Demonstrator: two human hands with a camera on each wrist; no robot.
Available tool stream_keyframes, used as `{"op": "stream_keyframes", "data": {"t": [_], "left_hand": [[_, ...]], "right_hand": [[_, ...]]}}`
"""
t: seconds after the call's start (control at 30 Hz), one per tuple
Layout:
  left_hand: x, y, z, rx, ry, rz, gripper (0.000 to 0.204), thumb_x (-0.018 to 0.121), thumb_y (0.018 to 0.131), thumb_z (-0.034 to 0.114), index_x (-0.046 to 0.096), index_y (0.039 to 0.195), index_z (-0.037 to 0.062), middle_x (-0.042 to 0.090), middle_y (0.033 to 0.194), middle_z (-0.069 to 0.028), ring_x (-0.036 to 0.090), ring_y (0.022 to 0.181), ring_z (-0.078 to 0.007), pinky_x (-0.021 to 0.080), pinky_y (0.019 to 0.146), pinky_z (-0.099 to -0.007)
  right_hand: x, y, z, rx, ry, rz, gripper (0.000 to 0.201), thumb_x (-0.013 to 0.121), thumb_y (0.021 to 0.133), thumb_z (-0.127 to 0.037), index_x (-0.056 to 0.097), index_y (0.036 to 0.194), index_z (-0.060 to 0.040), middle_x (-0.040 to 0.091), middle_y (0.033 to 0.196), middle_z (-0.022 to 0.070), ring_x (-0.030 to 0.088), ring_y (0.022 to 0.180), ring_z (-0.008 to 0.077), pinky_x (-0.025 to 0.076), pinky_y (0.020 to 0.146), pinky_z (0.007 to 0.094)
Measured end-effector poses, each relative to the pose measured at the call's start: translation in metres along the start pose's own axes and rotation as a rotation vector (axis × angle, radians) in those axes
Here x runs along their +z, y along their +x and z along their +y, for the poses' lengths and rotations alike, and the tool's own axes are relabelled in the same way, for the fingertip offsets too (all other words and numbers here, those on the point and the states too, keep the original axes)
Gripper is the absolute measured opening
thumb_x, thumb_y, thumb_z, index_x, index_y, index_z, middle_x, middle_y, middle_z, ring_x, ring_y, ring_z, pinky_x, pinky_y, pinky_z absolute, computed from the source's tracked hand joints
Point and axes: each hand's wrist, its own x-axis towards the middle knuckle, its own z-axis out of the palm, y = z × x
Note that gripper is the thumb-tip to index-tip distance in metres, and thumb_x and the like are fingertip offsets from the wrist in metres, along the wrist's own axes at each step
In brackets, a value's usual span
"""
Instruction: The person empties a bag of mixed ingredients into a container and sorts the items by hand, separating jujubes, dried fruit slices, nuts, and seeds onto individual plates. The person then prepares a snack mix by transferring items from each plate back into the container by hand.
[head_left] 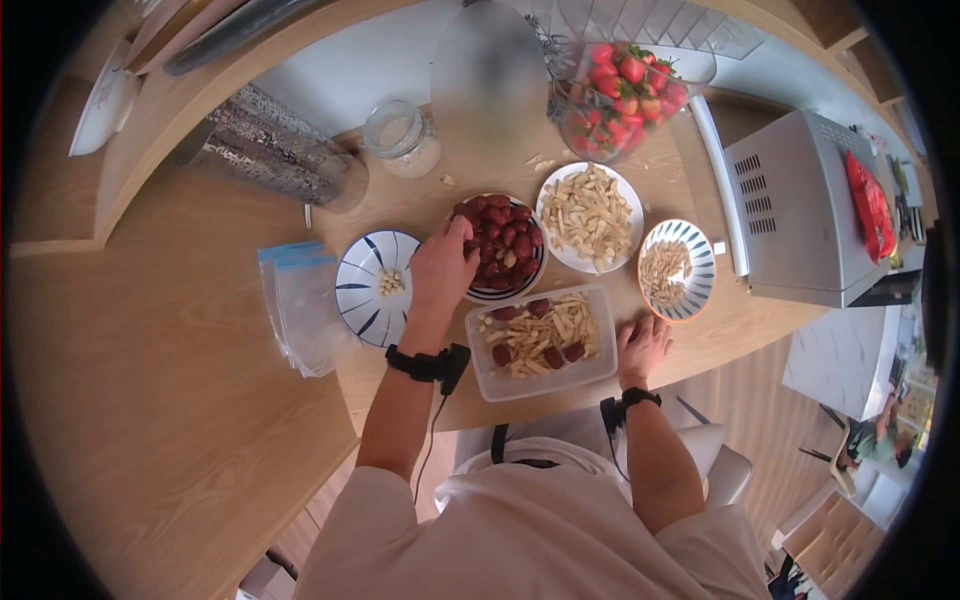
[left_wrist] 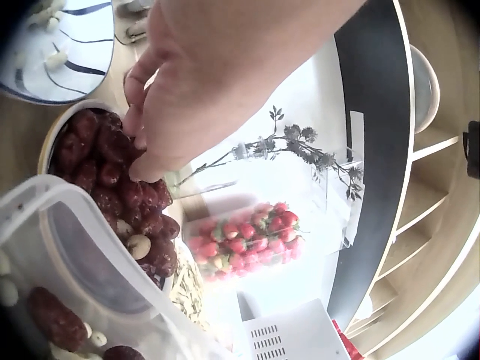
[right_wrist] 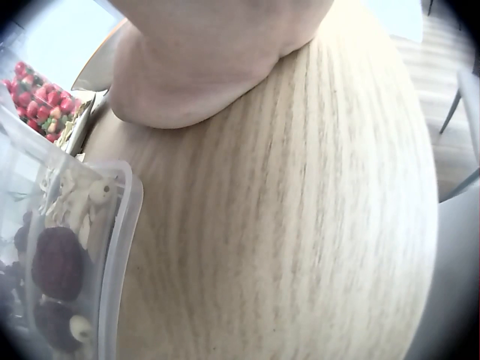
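Over the left part of a bowl of dark red dates (head_left: 508, 238) is the left hand (head_left: 443, 268), its fingertips among the dates; the left wrist view shows thumb and fingers of the hand (left_wrist: 176, 97) at the dates (left_wrist: 112, 176), but whether one is pinched is hidden. The right hand (head_left: 643, 352) rests on the table, fingers loosely bent, beside the clear plastic container (head_left: 492, 385); its heel (right_wrist: 187, 90) lies on the wood. Inside the container are pale strips, several dates and small white pieces.
Around stand a plate of pale slices (head_left: 590, 215), a bowl of thin strips (head_left: 664, 272), a blue-striped plate with white pieces (head_left: 362, 300), plastic bags (head_left: 295, 320), a glass jar (head_left: 402, 140), strawberries (head_left: 630, 95) in a clear container and a grey appliance (head_left: 800, 210).
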Motion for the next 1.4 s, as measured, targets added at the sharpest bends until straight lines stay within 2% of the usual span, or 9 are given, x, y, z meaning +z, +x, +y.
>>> {"op": "stream_keyframes", "data": {"t": [0.17,0.27,0.33,0.43,0.87,0.93,1.13,1.23,1.4], "left_hand": [[0.002,-0.005,0.001,-0.005,-0.050,0.050,0.028,0.071,0.081,0.020,0.053,0.101,0.0125,0.066,0.092,-0.0043,0.066,0.084,-0.0273,0.051,0.070,-0.0431],[0.011,-0.007,-0.006,-0.076,-0.539,0.128,0.022,0.064,0.081,0.016,0.053,0.099,0.0081,0.061,0.083,-0.0052,0.060,0.070,-0.0215,0.047,0.062,-0.0380],[0.019,-0.007,-0.020,-0.196,-1.523,-0.006,0.020,0.057,0.080,0.016,0.052,0.096,0.0057,0.053,0.079,-0.0042,0.048,0.065,-0.0149,0.038,0.058,-0.0302],[0.015,-0.017,-0.007,-0.149,-2.040,0.074,0.021,0.053,0.078,0.017,0.051,0.096,0.0070,0.048,0.080,-0.0044,0.041,0.065,-0.0137,0.031,0.058,-0.0263],[0.014,-0.053,0.014,0.120,-1.751,-0.253,0.019,0.052,0.072,0.010,0.035,0.080,0.0102,0.047,0.080,-0.0067,0.040,0.066,-0.0133,0.034,0.062,-0.0257],[0.011,-0.059,0.017,0.100,-1.488,-0.444,0.019,0.055,0.073,0.007,0.037,0.080,0.0097,0.052,0.083,-0.0059,0.046,0.070,-0.0129,0.037,0.065,-0.0246],[-0.017,-0.083,0.042,0.175,-0.653,-0.588,0.024,0.068,0.079,0.020,0.054,0.092,0.0067,0.066,0.081,-0.0048,0.062,0.071,-0.0194,0.047,0.063,-0.0323],[-0.007,-0.092,0.041,0.277,-0.428,-0.607,0.027,0.070,0.081,0.025,0.058,0.097,0.0078,0.069,0.081,-0.0102,0.067,0.073,-0.0275,0.051,0.065,-0.0380],[-0.001,-0.097,0.044,0.229,-0.321,-0.627,0.025,0.069,0.082,0.025,0.059,0.095,0.0071,0.069,0.082,-0.0118,0.067,0.077,-0.0302,0.052,0.067,-0.0400]], "right_hand": [[-0.003,0.000,-0.002,-0.019,0.008,0.044,0.031,0.053,0.080,-0.030,0.059,0.093,-0.0030,0.055,0.116,0.0163,0.050,0.101,0.0353,0.037,0.084,0.0470],[-0.006,0.001,-0.004,0.006,-0.003,-0.006,0.029,0.053,0.081,-0.030,0.058,0.092,-0.0033,0.056,0.115,0.0166,0.050,0.100,0.0355,0.037,0.084,0.0470],[-0.013,0.002,-0.008,0.038,0.013,-0.077,0.027,0.053,0.081,-0.029,0.057,0.088,-0.0038,0.056,0.115,0.0169,0.050,0.099,0.0357,0.037,0.084,0.0468],[-0.008,0.001,-0.005,0.014,0.014,-0.023,0.025,0.052,0.082,-0.029,0.057,0.085,-0.0045,0.056,0.114,0.0168,0.050,0.098,0.0357,0.037,0.083,0.0467],[-0.008,0.001,-0.004,0.037,0.038,-0.048,0.023,0.053,0.083,-0.028,0.057,0.081,-0.0052,0.056,0.115,0.0164,0.050,0.101,0.0356,0.037,0.086,0.0472],[-0.007,0.001,-0.004,0.034,0.041,-0.047,0.024,0.053,0.083,-0.028,0.059,0.084,-0.0051,0.056,0.118,0.0166,0.050,0.103,0.0356,0.037,0.087,0.0477],[-0.005,0.000,-0.003,0.026,0.021,-0.045,0.025,0.053,0.083,-0.029,0.059,0.089,-0.0057,0.056,0.119,0.0168,0.050,0.104,0.0355,0.037,0.088,0.0484],[0.000,0.000,-0.002,-0.055,0.007,0.141,0.020,0.056,0.084,-0.029,0.055,0.080,-0.0094,0.054,0.093,0.0109,0.052,0.093,0.0323,0.038,0.079,0.0448],[-0.007,0.000,-0.005,-0.013,0.025,0.047,0.021,0.055,0.084,-0.029,0.057,0.083,-0.0075,0.055,0.104,0.0132,0.051,0.098,0.0335,0.037,0.082,0.0460]]}}
